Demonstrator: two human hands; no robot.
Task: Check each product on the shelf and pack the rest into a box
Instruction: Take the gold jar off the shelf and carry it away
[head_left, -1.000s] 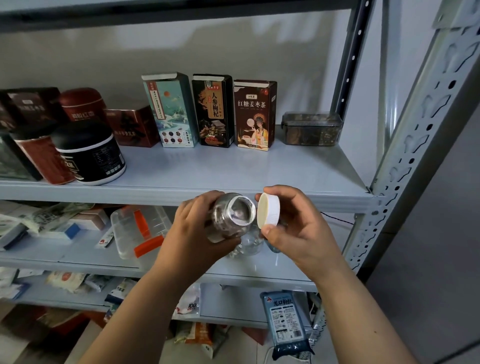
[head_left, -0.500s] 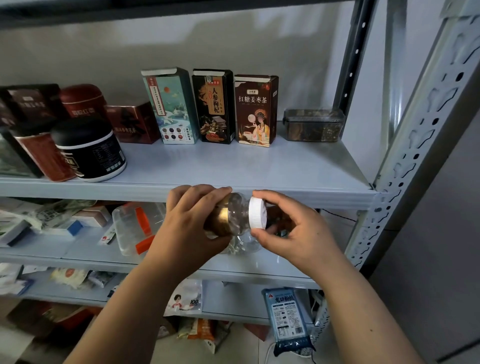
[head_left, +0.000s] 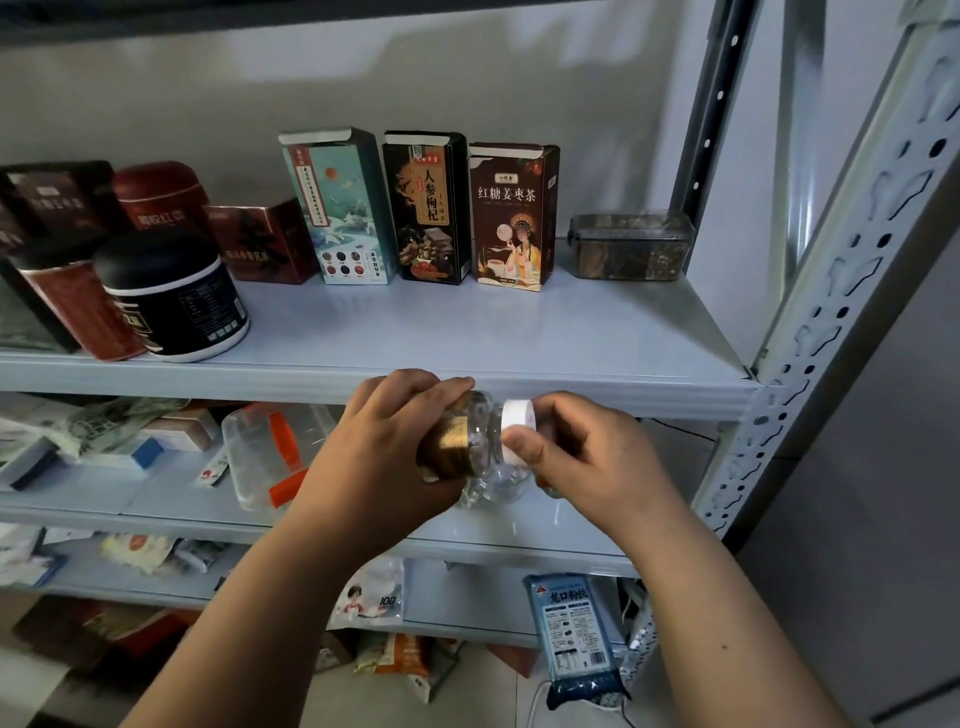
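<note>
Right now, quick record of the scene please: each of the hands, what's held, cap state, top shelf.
left hand: grips the jar round its gold label, jar lying sideways
right hand: pinches the white cap
cap state: at the jar's mouth; how far screwed on, cannot tell
top shelf: teal box, black box and brown box upright in a row; clear container to their right; black tub front left
</note>
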